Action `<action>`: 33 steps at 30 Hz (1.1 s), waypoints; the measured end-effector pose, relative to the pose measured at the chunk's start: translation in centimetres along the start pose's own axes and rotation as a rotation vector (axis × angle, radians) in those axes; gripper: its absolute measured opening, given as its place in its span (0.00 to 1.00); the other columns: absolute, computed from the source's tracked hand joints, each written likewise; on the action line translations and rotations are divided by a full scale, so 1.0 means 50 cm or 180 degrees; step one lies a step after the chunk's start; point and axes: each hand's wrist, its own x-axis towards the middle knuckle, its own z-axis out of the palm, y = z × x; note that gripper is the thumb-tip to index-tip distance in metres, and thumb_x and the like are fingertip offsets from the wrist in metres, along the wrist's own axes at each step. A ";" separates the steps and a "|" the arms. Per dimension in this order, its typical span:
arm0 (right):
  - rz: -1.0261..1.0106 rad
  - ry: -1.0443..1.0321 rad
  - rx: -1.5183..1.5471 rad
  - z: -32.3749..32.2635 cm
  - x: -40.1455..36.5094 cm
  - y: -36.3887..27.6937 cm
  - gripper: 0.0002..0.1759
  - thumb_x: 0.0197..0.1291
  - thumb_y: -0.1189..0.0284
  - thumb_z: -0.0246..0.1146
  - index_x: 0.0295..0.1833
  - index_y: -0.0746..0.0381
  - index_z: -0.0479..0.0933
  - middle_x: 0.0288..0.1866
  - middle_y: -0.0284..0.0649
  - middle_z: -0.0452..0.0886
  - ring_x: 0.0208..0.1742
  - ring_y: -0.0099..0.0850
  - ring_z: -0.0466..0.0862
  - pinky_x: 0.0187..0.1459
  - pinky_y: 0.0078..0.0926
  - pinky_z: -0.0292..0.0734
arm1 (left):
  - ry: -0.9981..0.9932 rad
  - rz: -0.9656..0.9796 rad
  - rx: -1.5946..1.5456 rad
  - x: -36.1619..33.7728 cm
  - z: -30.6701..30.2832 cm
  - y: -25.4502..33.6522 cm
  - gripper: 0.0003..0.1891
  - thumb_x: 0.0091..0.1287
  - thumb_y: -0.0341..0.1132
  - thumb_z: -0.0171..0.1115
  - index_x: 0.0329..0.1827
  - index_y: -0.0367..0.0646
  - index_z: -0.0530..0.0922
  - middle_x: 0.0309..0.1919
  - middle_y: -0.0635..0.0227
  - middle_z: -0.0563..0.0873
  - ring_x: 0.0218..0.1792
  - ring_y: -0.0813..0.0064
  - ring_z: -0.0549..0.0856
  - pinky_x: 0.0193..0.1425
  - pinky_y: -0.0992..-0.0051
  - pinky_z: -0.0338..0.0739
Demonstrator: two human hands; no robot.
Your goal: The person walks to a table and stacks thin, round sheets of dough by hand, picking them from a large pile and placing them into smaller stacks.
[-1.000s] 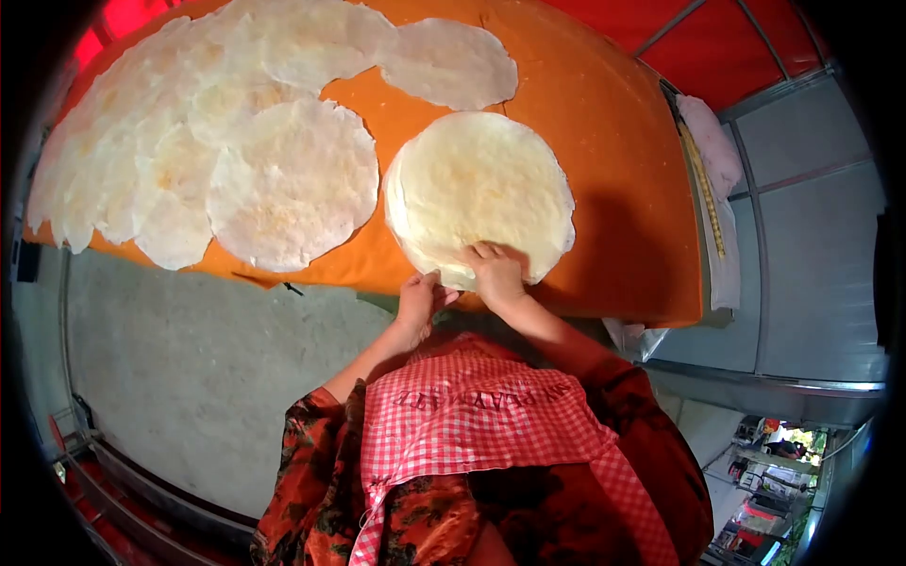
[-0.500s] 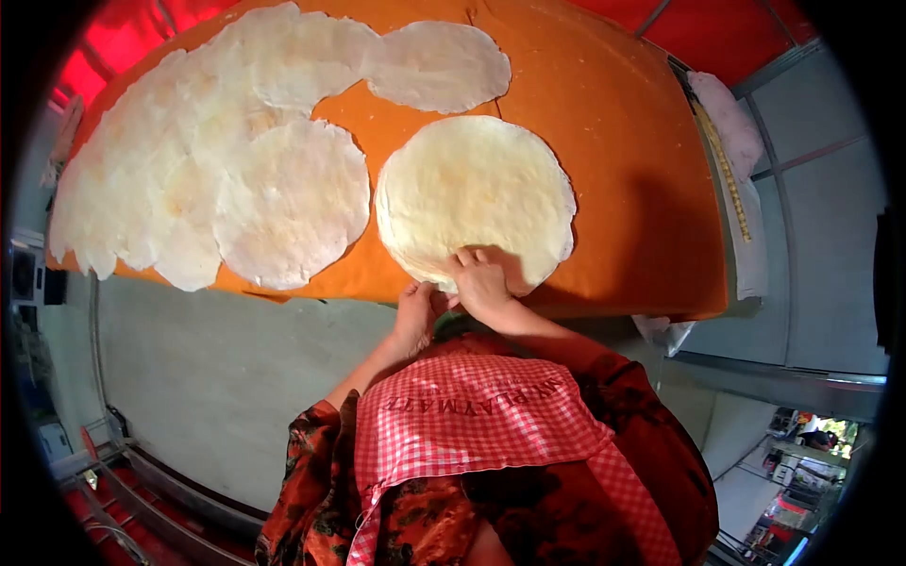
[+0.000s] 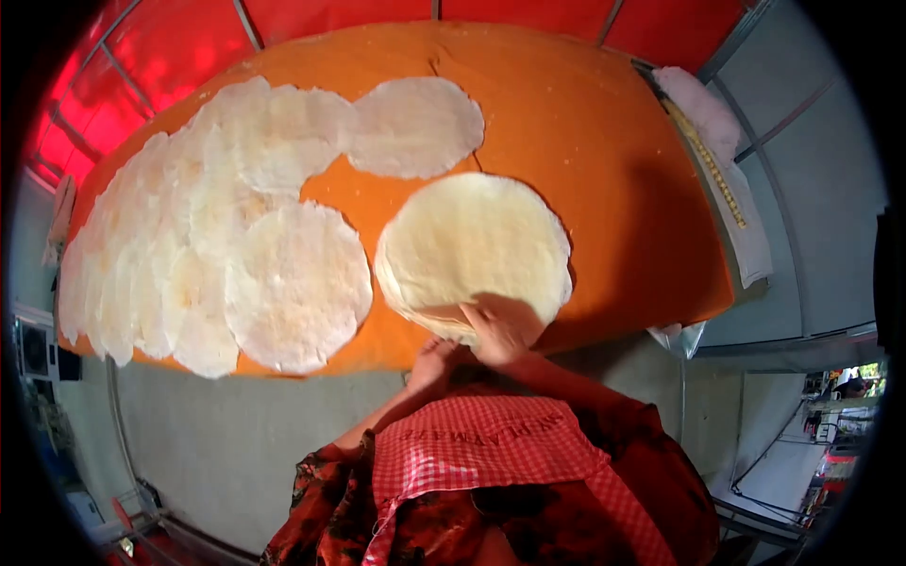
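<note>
Cream flatbreads (image 3: 475, 247) lie beneath spread right fingers (image 3: 475, 321), their near edge at narrowly curled left fingers (image 3: 443, 346).

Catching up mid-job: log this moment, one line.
flatbread stack: on orange cloth | left hand: at near edge | right hand: over top

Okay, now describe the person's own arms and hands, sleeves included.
The left hand and right hand show no gloves, and the forearms are bare. The loose left sleeve is red with dark, blotchy patterning; the right sleeve is red and dark too, partly shadowed. Any rings are too small to tell.
</note>
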 end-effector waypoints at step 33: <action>-0.1167 0.1983 -0.1505 -0.074 0.859 -0.048 0.14 0.51 0.76 0.56 0.42 0.58 0.82 0.42 0.38 0.83 0.46 0.37 0.83 0.42 0.35 0.80 | 0.1356 0.0852 0.0574 0.611 -0.070 0.621 0.05 0.66 0.24 0.51 0.42 0.37 0.74 0.26 0.65 0.80 0.19 0.73 0.78 0.23 0.75 0.80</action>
